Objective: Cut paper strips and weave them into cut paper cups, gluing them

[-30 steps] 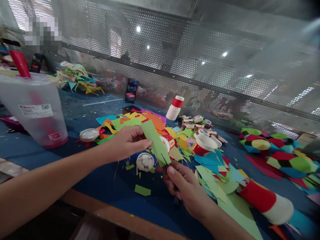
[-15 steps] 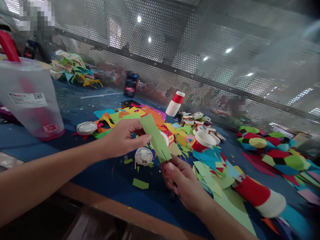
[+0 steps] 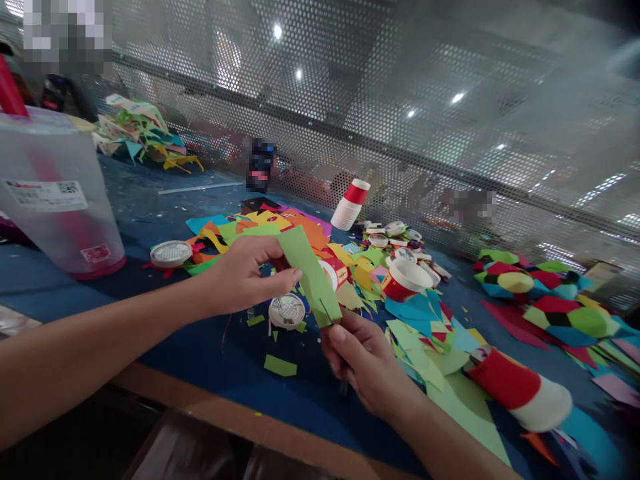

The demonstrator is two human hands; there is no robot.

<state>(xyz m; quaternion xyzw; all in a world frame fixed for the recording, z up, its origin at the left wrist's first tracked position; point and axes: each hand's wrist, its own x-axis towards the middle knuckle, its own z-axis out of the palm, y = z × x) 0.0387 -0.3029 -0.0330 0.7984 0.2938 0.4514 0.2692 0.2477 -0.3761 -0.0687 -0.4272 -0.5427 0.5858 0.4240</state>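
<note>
Since the earlier frame our view has shifted, putting the drink cup (image 3: pixel 57 223) further left. Our left hand (image 3: pixel 247 275) pinches 1 green strip (image 3: pixel 307 267) above the table (image 3: pixel 215 363); our right hand (image 3: pixel 367 357) grips a dark tool (image 3: pixel 326 311) at its lower end. A slack pinch could twist the strip and tear it.

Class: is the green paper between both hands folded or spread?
Spread: the green paper shows one long, flat face without visible creases, from left hand to right hand.

The person's left hand (image 3: pixel 245 275) and right hand (image 3: pixel 366 363) are ungloved, with slender fingers. The left forearm (image 3: pixel 105 350) and right forearm (image 3: pixel 443 433) are slim, smooth and uncovered along all that shows, the left visible over a longer stretch.
</note>
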